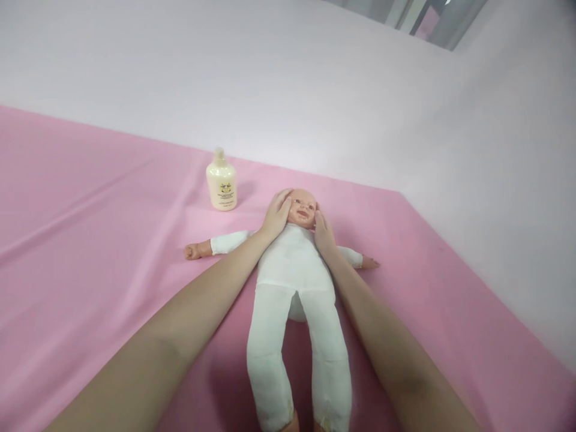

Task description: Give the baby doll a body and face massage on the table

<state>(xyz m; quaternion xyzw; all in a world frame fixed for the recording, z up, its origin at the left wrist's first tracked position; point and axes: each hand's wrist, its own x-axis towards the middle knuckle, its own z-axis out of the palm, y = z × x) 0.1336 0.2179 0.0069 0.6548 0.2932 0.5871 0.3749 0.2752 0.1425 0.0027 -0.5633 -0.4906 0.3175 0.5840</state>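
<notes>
Baby doll [297, 258] is lying on its back on a pink cloth [418, 324], near the middle of the view, with its head toward 12 o'clock and its legs toward 6 o'clock. Its body, arms and legs are of white fabric, while its head [303, 201] has a smooth, plastic-like surface. Seen from the chest, one arm of the doll is spread to 9 o'clock and the other to 3 o'clock.

The left hand [276, 217] is laid against the 9 o'clock side of the doll's head, and the right hand [324, 233] against the 3 o'clock side. Both hands have their fingers rather straight and are not clenched; they cup the head between them without gripping it. The forearms come in from 7 and 5 o'clock, and pass over the doll's arms.

At 10 o'clock from the head, a cream-coloured bottle [220, 180] is standing upright on the cloth, well apart from the hands. Its label [225, 195] bears a small yellow picture; the writing is too small to read.
</notes>
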